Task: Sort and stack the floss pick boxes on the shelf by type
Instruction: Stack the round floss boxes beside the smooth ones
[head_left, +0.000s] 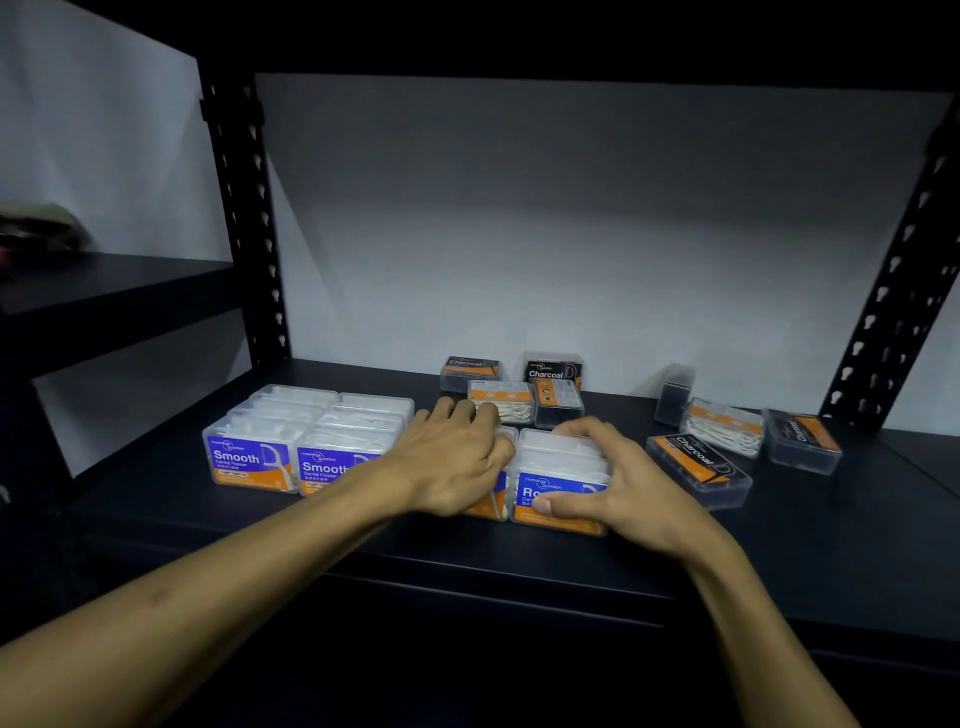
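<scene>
Floss pick boxes (561, 480) sit mid-shelf (519, 551); my right hand (618, 483) clasps one blue box, my left hand (457, 457) covers its neighbour, its grip I cannot tell. I'd square both flush beside the Smooth stack (306, 441), fronts aligned.

Both forearms reach fwd from bottom corners, bare. Left hand (457, 457) palm down, fingers curled, knuckles up. Right hand (618, 483) spread wide, thumb (558, 503) low in front w/ fingers arched over the top (claw-like grip). Hands near, not touching.
</scene>
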